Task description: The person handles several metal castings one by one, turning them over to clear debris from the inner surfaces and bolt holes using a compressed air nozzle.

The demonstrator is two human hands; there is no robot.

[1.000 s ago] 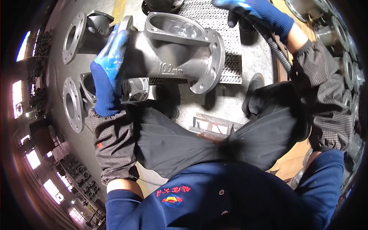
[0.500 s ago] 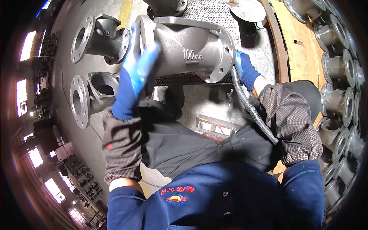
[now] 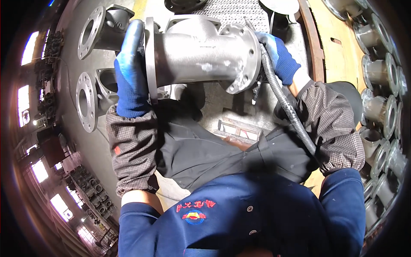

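Note:
A grey cast-metal valve body (image 3: 192,58) with round bolt-hole flanges lies crosswise in front of me, above my knees. My left hand (image 3: 130,64), in a blue coated glove, is against the outer face of its left flange, fingers pointing up and gripping the rim. At the right flange is my gloved right hand (image 3: 276,53), closed around the upper end of a ribbed flexible metal hose (image 3: 291,113). A thin dark tip shows above that hand. The right fingertips are partly hidden behind the hose and flange.
Two more flanged castings stand at left, one nearer (image 3: 87,103) and one farther (image 3: 92,32). A textured metal plate (image 3: 239,12) is beyond the workpiece. A round pale disc (image 3: 280,6) sits far right, by a wooden board (image 3: 338,60) and rows of castings (image 3: 381,70).
The valve body has rolled away from me, its raised lettering turning upward. My left hand has moved left onto the flange's outer face. The right hand and hose have moved farther up.

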